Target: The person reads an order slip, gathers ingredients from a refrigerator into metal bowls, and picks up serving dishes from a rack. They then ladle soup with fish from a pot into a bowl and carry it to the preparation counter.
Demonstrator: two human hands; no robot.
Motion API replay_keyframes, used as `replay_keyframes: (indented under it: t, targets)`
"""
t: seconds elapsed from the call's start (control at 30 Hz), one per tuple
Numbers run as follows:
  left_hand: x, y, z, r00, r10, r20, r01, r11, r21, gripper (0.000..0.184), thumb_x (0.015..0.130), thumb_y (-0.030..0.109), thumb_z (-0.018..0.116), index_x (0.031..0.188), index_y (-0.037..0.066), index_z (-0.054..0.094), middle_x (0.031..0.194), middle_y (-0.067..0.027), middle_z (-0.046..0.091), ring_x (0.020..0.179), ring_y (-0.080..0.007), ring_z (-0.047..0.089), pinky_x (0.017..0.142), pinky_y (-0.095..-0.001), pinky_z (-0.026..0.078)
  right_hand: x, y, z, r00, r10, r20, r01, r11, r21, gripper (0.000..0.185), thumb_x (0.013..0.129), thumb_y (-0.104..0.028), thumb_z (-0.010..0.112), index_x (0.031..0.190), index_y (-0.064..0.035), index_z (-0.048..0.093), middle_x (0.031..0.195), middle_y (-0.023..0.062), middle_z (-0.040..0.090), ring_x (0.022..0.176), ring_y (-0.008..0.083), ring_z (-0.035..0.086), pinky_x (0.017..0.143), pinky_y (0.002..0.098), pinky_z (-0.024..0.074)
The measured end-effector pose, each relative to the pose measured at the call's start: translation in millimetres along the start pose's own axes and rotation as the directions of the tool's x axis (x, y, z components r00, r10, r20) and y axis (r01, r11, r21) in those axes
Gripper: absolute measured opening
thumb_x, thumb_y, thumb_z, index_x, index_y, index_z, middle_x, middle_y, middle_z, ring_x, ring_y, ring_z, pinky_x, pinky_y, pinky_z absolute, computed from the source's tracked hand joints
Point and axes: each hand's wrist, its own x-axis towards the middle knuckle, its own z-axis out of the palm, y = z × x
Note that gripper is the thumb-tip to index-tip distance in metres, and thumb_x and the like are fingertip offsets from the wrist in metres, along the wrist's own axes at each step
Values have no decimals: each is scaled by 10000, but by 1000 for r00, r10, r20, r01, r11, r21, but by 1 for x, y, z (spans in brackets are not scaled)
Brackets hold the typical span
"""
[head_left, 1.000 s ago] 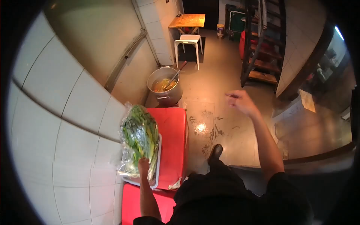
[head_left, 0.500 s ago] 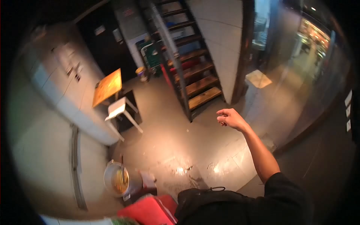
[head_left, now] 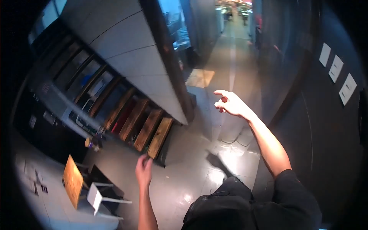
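My right hand (head_left: 232,104) is held out in front of me, above the floor near the start of a corridor. Its index finger and thumb are apart, the other fingers loosely curled, and nothing shows between them. Lower and to the left, my left hand (head_left: 143,170) hangs in front of the bottom of the wooden staircase (head_left: 160,138). A gap shows between its thumb and fingers, and it holds nothing that I can see. Neither hand appears to touch anything.
A glass-like partition and corridor (head_left: 230,57) lie ahead, with a light mat (head_left: 201,78) on the floor. On the right, a dark wall carries white switch plates (head_left: 335,69). A white stool (head_left: 94,198) and a small wooden table (head_left: 73,182) stand at the lower left.
My view has swung right, toward the corridor. My left hand has come into view, and my right hand's fingers have spread. The pot and red object at the lower left have left view.
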Motion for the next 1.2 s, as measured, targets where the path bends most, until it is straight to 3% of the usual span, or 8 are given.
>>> replay_keyframes:
  t: [0.1,0.27,0.43,0.6,0.73,0.9,1.03,1.2]
  targets:
    - [81,142,101,854,482,195,-461,876,-145,343,809,175,655,1094,10,561,1016,-98,597,853,-173,583,772,-279,468,4,2,-26,997,18,-76,-20,999,-25,598,784,-122,605,1312,5,357,722,64,603,652,132,586,632,268,472]
    - [173,282,271,554,777,301,-614,625,-482,349,790,156,668,1091,21,556,1104,-92,536,878,-179,583,775,-296,482,91,54,-74,1000,-17,-16,20,981,193,559,783,-84,574,1287,16,356,923,106,591,817,146,582,663,268,484]
    - [273,343,369,619,668,413,-518,742,-425,508,780,109,639,1243,80,433,1127,-98,525,973,-186,543,795,-316,471,192,106,-95,998,48,27,-42,984,-174,495,709,-36,532,1194,-15,435,851,136,602,745,200,597,601,332,477]
    - [353,351,405,622,688,375,-570,725,-386,597,761,108,658,1290,72,382,1208,-92,488,1007,-198,524,803,-301,456,251,159,-153,976,205,76,-211,974,80,428,723,-77,577,1134,-43,461,720,60,569,603,121,545,503,269,433]
    - [423,366,431,710,641,293,-546,763,-347,637,766,123,676,1319,81,363,1271,-95,445,1079,-193,488,802,-293,460,273,204,-247,974,174,-147,-198,966,-164,374,785,-105,604,1129,-20,485,712,75,581,609,134,560,571,290,460]
    - [519,380,445,672,735,91,-671,656,-346,606,803,80,644,1335,80,354,1331,-101,419,1130,-234,481,857,-329,465,244,208,-362,768,301,-565,-466,868,-172,441,784,-126,603,1202,-29,500,848,117,629,705,157,597,610,290,488]
    - [592,392,445,675,720,-165,-737,642,-211,604,819,69,618,1347,83,327,1333,-121,420,1146,-258,478,925,-384,429,210,187,-412,331,425,-843,-704,706,79,442,813,-129,580,1238,-58,482,956,140,619,798,177,595,669,307,489]
    - [670,388,462,572,599,-561,-766,634,-105,484,878,103,554,1302,18,337,1268,-162,476,1086,-277,527,867,-383,497,129,257,-461,65,430,-900,-642,708,292,430,823,-196,606,1215,-53,503,855,29,574,699,104,534,603,234,452]
